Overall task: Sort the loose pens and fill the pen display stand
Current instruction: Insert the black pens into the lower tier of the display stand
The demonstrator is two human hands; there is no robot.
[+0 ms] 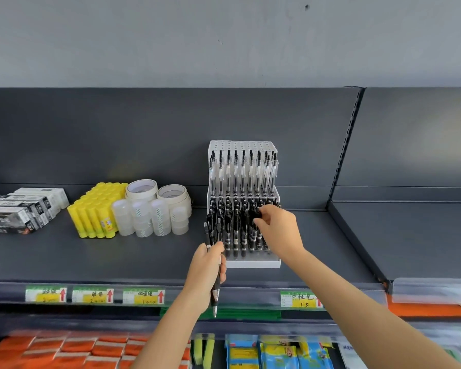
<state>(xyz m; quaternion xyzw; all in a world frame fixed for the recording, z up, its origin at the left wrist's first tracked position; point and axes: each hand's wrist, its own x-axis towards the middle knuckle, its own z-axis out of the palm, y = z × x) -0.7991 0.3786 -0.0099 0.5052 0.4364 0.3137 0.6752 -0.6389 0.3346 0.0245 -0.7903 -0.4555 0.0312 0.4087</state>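
Head view, shelf restocking. A white plastic tiered pen display stand (250,263) sits on the dark grey metal shelf (117,257) at frame centre. Its upper tier holds a row of clear-barrelled pens with black caps (244,171), and its lower tier holds black-barrelled retractable pens (234,225).

The left hand (206,267), at 7 o'clock of the stand, has its fingers wrapped round a small bundle of loose black pens (215,296), tips down. The right hand (277,230) reaches in from 4 o'clock. Its thumb and forefinger are curled about the top of a seated black pen (256,212) at the right of the lower tier and appear to pinch it, though the dark barrels blur together there.

Step in hand: filling the lower tier one pen at a time, the left hand serving as supply. The next move probably calls for the right hand to let go, cross to 8 o'clock, draw one pen from the bundle, turn it tip down and line it up over a free hole. Which holes are free cannot be told.

At 9 o'clock of the stand lie yellow glue sticks (96,211) and rolls of clear and cream tape (155,209).
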